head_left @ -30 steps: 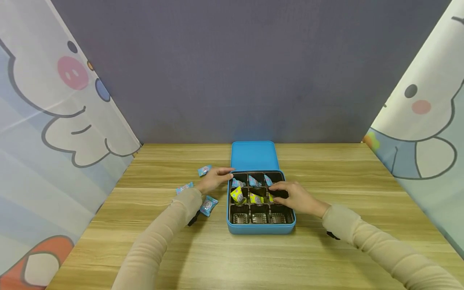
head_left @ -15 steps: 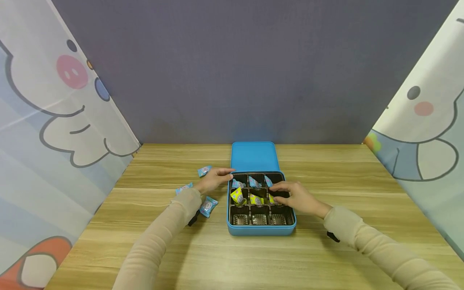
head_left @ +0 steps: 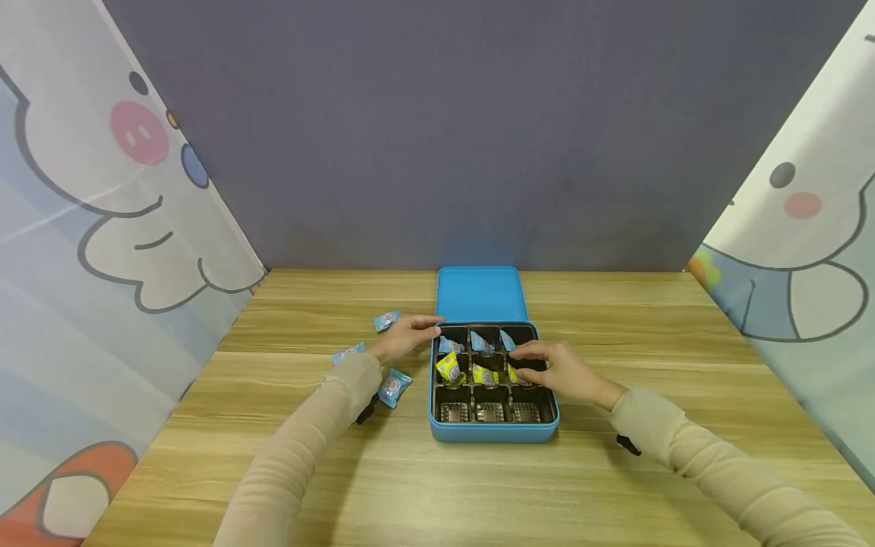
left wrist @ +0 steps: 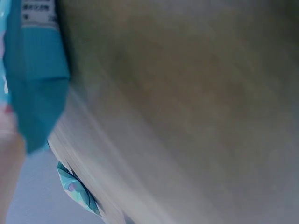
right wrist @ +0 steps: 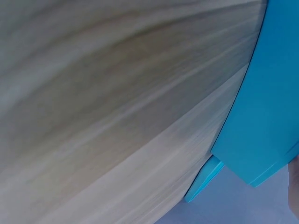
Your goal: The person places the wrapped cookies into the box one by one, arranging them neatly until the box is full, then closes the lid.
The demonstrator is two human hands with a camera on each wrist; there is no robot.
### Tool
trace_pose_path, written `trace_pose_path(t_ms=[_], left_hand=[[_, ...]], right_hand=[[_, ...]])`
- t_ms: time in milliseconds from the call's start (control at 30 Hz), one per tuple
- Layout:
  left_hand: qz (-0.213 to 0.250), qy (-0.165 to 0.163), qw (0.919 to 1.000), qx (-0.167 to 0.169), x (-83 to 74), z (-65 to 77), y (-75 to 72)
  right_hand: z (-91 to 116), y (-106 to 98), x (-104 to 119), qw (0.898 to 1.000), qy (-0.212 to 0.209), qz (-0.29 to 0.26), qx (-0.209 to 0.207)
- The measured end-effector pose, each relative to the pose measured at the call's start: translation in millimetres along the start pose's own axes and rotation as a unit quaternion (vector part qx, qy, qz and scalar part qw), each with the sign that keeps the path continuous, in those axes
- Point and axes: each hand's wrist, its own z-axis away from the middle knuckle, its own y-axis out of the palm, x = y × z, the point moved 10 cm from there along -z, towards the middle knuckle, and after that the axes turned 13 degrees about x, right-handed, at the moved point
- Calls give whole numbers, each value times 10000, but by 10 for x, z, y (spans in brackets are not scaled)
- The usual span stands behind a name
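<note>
A blue lidded box [head_left: 492, 434] with a black tray of compartments stands mid-table. Blue wrapped candies [head_left: 481, 343] lie in its back row and yellow wrapped candies [head_left: 449, 368] in its middle row; the front row shows bare ribbed bottoms. At the box's back left corner my left hand [head_left: 405, 336] rests with straight fingers at the rim. My right hand [head_left: 559, 368] reaches over the right side, thumb at the rightmost yellow candy [head_left: 514, 374], a gap showing between thumb and index finger. The right wrist view shows the box side [right wrist: 257, 102] near that hand.
Beside my left forearm lie loose blue candies [head_left: 394, 387] on the wooden table [head_left: 478, 494]; one candy [left wrist: 37, 84] looms close in the left wrist view. The blue lid [head_left: 481, 292] is folded back behind the box. A grey panel [head_left: 465, 137] rises behind the table.
</note>
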Motion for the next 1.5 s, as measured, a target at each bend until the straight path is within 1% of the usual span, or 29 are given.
trace_pose_path(t_ms=[133, 200, 367, 500, 633, 733, 833, 967, 1100, 1167, 1233, 1333, 1433, 1500], left_hand=[[-54, 6, 10000, 36, -13, -13, 3], [-125, -46, 9999, 61, -24, -12, 6], [-536, -261, 9981, 130, -93, 26, 9], [-911, -296, 9954, 99, -228, 96, -14], [-1371, -179, 9903, -122, -387, 181, -71], [-1561, -18, 9873, -285, -491, 269, -95], [-1562, 120, 9868, -405, -558, 394, -87], [-1417, 324, 9873, -643, -585, 553, -89], [-1163, 604, 9868, -948, -605, 680, -130], [-1057, 676, 9865, -1050, -619, 734, -147], [-1013, 664, 9867, -1082, -618, 774, -153], [-1026, 580, 9881, -988, -602, 821, -133], [-1035, 431, 9897, -891, -554, 864, -119], [-1024, 430, 9902, -842, -530, 890, -115]], right_hand=[[2, -32, 0, 9999, 24, -117, -54], [6, -48, -3, 9998, 32, -170, -103], [31, -114, 7, 9992, 11, -294, -267], [49, -193, 46, 9990, 4, -305, -318], [45, -254, 51, 9992, 85, -258, -290], [29, -288, 23, 9990, 116, -318, -288], [7, -327, -4, 9986, 66, -399, -331], [-31, -377, -84, 9972, 88, -653, -361], [-80, -425, -209, 9944, 270, -943, -404], [-112, -449, -263, 9932, 406, -998, -448], [-150, -460, -312, 9921, 526, -1043, -451], [-220, -462, -380, 9903, 678, -1141, -406], [-316, -444, -451, 9876, 723, -1355, -326], [-386, -430, -506, 9846, 738, -1555, -318]])
